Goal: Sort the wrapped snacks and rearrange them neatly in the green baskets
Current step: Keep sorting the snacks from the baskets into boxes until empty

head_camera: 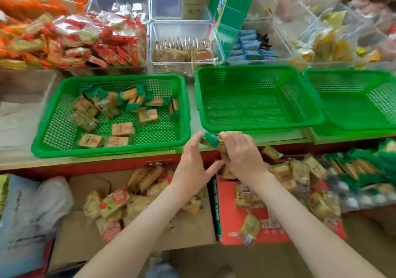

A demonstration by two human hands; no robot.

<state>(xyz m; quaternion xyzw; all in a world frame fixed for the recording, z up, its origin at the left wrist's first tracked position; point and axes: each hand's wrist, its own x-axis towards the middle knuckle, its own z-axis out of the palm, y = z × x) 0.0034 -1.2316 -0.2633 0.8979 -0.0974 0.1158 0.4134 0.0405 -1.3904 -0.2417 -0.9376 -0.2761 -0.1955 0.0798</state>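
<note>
The right hand [240,155] curls its fingers round a small bunch of green-ended wrapped snacks [211,140], just in front of the empty green plastic basket [257,126]. The left hand [192,162] keeps its fingers straight beside the bunch, maybe to line it up so it goes in neat.

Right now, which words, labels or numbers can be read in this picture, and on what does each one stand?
No text can be read for certain.
Tan packs in the left basket: dark print, blurred.
Red box: white characters, blurred.
Back carton: red mark, print too small.
Held packs in the right hand: nothing legible.
</note>
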